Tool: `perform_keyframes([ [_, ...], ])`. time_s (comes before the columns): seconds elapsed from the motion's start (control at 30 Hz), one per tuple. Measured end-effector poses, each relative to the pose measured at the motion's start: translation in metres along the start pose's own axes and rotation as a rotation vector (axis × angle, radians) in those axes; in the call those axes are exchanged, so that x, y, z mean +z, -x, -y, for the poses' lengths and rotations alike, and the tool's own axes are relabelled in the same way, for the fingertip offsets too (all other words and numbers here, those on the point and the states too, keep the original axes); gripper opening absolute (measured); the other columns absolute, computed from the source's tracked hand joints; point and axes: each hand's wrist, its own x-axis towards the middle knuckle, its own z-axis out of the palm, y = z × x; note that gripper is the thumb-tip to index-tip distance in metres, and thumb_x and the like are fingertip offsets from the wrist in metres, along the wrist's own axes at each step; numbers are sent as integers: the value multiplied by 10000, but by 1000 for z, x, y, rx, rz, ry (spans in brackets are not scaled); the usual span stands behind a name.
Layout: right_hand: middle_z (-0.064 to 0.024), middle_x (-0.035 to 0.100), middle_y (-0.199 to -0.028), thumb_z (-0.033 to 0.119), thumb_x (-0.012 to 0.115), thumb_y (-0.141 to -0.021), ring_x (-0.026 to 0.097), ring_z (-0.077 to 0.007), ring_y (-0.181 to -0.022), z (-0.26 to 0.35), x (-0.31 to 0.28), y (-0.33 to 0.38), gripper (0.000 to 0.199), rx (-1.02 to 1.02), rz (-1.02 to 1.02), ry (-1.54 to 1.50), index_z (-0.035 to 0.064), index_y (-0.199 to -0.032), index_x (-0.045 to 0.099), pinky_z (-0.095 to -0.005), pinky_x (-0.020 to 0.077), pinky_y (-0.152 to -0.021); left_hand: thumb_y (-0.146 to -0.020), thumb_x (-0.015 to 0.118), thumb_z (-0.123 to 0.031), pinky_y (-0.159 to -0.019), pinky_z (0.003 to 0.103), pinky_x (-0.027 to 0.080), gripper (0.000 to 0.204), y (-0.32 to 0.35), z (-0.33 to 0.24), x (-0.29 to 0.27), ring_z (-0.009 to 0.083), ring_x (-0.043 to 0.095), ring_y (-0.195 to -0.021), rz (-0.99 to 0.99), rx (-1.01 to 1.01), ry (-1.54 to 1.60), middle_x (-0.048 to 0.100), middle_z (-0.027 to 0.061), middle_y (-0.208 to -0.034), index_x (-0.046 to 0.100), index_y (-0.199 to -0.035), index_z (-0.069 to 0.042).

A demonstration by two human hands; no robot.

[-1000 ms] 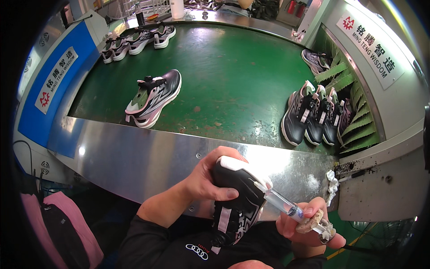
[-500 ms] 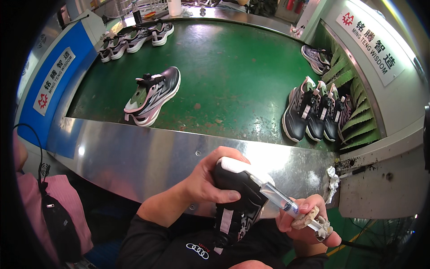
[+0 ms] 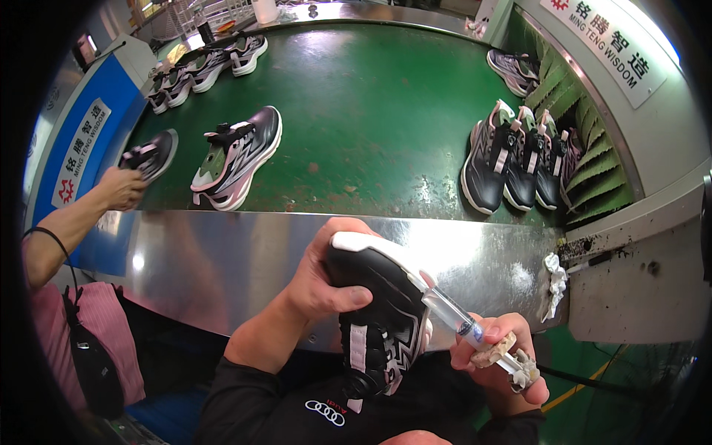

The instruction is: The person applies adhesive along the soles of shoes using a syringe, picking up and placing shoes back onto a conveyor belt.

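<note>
A black sneaker [image 3: 374, 285] with a white sole and a pale pink strap is tilted toe-up in front of my chest. My left hand [image 3: 311, 271] is wrapped round its toe end, thumb across the upper. In my right hand [image 3: 512, 337] is a clear plastic syringe [image 3: 447, 308], its barrel and plunger wrapped with whitish, crusted material where I grip. The syringe tip rests at the seam between sole and upper, on the sneaker's right side. Whether liquid is coming out is too small to tell.
A green conveyor belt [image 3: 348, 133] lies beyond the steel ledge [image 3: 215, 259]. On it stand a single sneaker [image 3: 241, 159], a row at far left, and several sneakers [image 3: 486, 170] by the green strip curtain [image 3: 597, 152]. A co-worker's hand [image 3: 122, 189] holds another shoe [image 3: 154, 154] at left. Crumpled tissue [image 3: 553, 285] lies right.
A co-worker's hand has come in at the left with a shoe. My syringe tip sits farther from the toe along the sole seam. The whole view has shifted slightly.
</note>
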Motion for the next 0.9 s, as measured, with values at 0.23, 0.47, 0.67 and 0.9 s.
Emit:
perform_keyframes([
  [0.23, -206, 536, -1032, 517, 811, -612, 469, -145, -804, -2, -9, 13, 915, 48, -50, 31, -6, -1261, 435, -238, 355, -708, -704, 717, -196, -793, 448, 541, 588, -2, 7, -20, 345, 614, -951, -13, -18, -104, 571, 216, -1065, 391, -1174, -61],
  [0.47, -187, 537, -1030, 524, 807, -614, 485, -145, -788, -9, -21, 33, 919, 51, -65, 30, -3, -1267, 430, -242, 367, -672, -723, 693, -193, -742, 525, 541, 544, -7, 7, -18, 426, 618, -900, -75, -95, 9, 581, 269, -1044, 406, -1182, -130],
  [0.67, -152, 506, -1041, 491, 812, -626, 523, -207, -925, -12, -22, 45, 912, 115, -107, 3, -13, -1275, 416, -278, 393, -744, -715, 661, -294, -720, 470, 553, 533, -10, 8, -21, 399, 632, -841, -156, -101, -99, 586, 259, -1010, 434, -1133, -51],
  [0.9, -147, 485, -1053, 454, 803, -659, 503, -235, -979, -18, -24, 60, 894, 148, -128, -11, -41, -1282, 395, -321, 381, -850, -760, 658, -215, -883, 378, 496, 535, -14, 6, -20, 260, 610, -991, -176, -171, 131, 592, 156, -1120, 476, -1219, -10],
])
